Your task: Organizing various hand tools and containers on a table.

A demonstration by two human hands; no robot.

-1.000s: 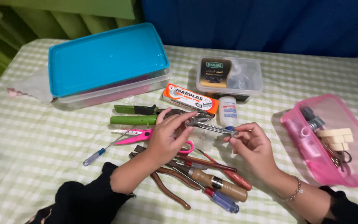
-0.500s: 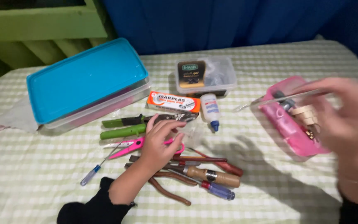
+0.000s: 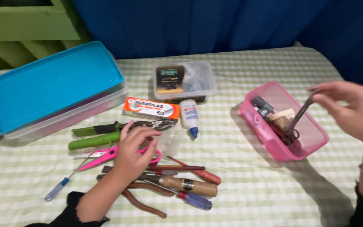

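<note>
Over pink tub (image 3: 274,157) at table's right, right hand (image 3: 353,110) pinches top end of a thin metal tool (image 3: 299,115), fingers closed on it; tool slants down w/ its lower tip inside the tub among other bits. Left hand (image 3: 133,154) rests loosely curled on pink scissors (image 3: 101,155), gripping nothing, just beside green-handled snips (image 3: 114,133). Hands well apart. Screwdrivers (image 3: 181,185) & brown pliers lie near left wrist. Blue-lidded box (image 3: 51,88), glue bottle (image 3: 189,115) & orange carton (image 3: 150,108) sit behind on checked cloth.
</note>
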